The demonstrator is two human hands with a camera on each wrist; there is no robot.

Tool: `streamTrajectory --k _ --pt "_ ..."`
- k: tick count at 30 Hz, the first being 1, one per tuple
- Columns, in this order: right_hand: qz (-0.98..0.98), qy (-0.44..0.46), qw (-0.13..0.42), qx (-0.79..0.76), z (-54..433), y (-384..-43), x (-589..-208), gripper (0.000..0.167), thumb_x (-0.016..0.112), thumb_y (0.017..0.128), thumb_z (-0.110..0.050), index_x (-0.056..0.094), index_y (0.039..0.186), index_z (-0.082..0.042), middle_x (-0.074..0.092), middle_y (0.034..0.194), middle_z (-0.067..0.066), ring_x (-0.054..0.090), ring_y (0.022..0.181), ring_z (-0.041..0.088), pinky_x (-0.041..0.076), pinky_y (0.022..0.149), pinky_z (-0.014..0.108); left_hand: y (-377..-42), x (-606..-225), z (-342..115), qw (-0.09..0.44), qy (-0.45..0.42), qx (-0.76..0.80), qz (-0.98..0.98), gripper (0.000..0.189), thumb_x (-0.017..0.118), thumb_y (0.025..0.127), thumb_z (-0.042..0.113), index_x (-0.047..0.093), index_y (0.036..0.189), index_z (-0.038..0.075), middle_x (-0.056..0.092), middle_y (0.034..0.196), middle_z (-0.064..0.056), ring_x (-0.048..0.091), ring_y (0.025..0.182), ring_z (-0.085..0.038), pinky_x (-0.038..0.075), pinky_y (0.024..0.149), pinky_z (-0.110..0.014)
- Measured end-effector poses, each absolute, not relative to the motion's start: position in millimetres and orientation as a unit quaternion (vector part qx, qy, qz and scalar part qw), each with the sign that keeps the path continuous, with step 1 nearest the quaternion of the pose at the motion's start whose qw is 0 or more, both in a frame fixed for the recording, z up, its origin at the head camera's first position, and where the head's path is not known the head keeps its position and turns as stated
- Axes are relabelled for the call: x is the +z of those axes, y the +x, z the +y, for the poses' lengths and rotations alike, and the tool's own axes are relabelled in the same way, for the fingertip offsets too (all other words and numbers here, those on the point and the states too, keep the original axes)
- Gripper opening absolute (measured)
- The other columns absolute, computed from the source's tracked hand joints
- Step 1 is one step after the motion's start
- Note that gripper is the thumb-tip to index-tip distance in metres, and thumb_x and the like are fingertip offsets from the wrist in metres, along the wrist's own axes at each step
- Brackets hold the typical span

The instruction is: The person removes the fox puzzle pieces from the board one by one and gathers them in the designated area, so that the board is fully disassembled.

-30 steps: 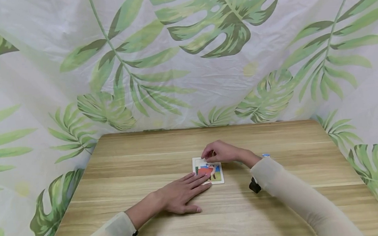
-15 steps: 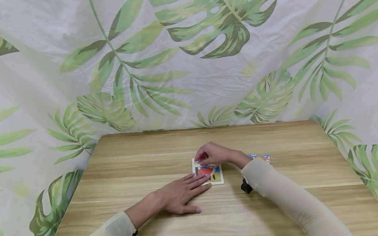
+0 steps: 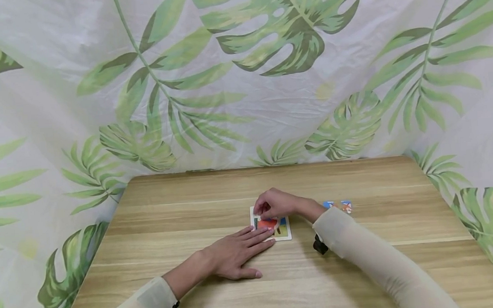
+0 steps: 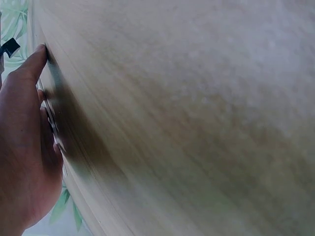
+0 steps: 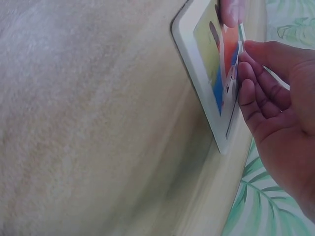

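A small white-bordered jigsaw puzzle (image 3: 284,231) with a coloured picture lies flat near the middle of the table. My left hand (image 3: 236,254) rests palm down, fingers straight and spread, their tips over the puzzle's lower left; the left wrist view shows this hand (image 4: 29,132) flat along the tabletop. Over the puzzle's top edge, my right hand (image 3: 277,203) has its thumb and fingers brought together. In the right wrist view, the right hand (image 5: 275,88) pinches a puzzle piece (image 5: 238,52) at the picture's upper part; the piece is mostly hidden by the fingertips.
Loose blue-and-orange puzzle pieces (image 3: 346,206) lie to the right, just beyond the right sleeve (image 3: 341,226). The wooden table (image 3: 181,201) ends at the back against a leaf-patterned cloth (image 3: 268,100).
My right hand has shifted a little left along the puzzle's top edge and slightly toward me. More of the loose pieces shows beyond the sleeve. The left hand has stayed in place.
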State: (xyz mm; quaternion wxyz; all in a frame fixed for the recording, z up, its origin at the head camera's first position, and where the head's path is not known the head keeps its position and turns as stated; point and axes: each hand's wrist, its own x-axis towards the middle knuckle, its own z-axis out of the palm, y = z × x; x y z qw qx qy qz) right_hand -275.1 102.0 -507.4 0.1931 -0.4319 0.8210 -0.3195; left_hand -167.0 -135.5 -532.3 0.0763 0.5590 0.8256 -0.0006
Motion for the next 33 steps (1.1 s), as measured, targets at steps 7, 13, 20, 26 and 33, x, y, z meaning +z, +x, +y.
streamTrajectory --k 7,13,20,26,33 --pt "0.821 -0.445 0.187 -0.306 101.1 -273.0 -508.6 0.013 0.075 0.093 0.002 0.080 0.105 -0.001 0.075 0.090 0.001 0.062 0.080 -0.001 0.055 0.074 0.018 -166.7 -531.8 -135.3 0.075 0.557 -0.004 0.827 0.083 0.037 0.108 0.066 0.015 0.172 0.018 0.006 0.180 -0.003 0.008 0.165 -0.019 0.018 0.132 -0.045" --pt "0.816 -0.454 0.190 -0.304 101.1 -273.5 -509.5 0.015 0.075 0.093 0.002 0.081 0.107 -0.001 0.075 0.092 0.002 0.062 0.081 0.000 0.055 0.075 0.018 -167.9 -531.5 -135.5 0.077 0.557 -0.001 0.827 0.084 0.039 0.108 0.066 0.015 0.172 0.017 0.007 0.179 -0.003 0.008 0.165 -0.018 0.018 0.132 -0.045" --pt "0.813 -0.448 0.210 -0.307 102.5 -272.6 -509.2 0.017 0.075 0.094 0.003 0.079 0.111 0.001 0.075 0.098 0.009 0.062 0.084 0.002 0.055 0.078 0.019 -168.2 -531.1 -135.3 0.083 0.557 0.008 0.826 0.085 0.041 0.108 0.066 0.015 0.172 0.017 0.007 0.179 -0.002 0.007 0.165 -0.018 0.018 0.132 -0.045" --pt "0.812 -0.439 0.234 -0.304 101.2 -271.5 -507.6 0.018 0.073 0.094 0.006 0.074 0.112 0.003 0.073 0.099 0.011 0.060 0.086 0.003 0.054 0.079 0.018 -168.1 -532.3 -135.1 0.079 0.558 0.010 0.826 0.085 0.040 0.107 0.067 0.016 0.172 0.017 0.008 0.179 -0.003 0.008 0.165 -0.018 0.018 0.132 -0.045" --pt "0.810 -0.426 0.255 -0.311 100.9 -270.5 -506.7 0.018 0.071 0.095 0.007 0.070 0.113 0.003 0.070 0.095 0.010 0.059 0.084 0.003 0.053 0.077 0.018 -168.1 -533.3 -135.2 0.068 0.558 0.006 0.827 0.085 0.040 0.107 0.067 0.017 0.172 0.016 0.010 0.179 -0.004 0.009 0.165 -0.019 0.019 0.132 -0.045"
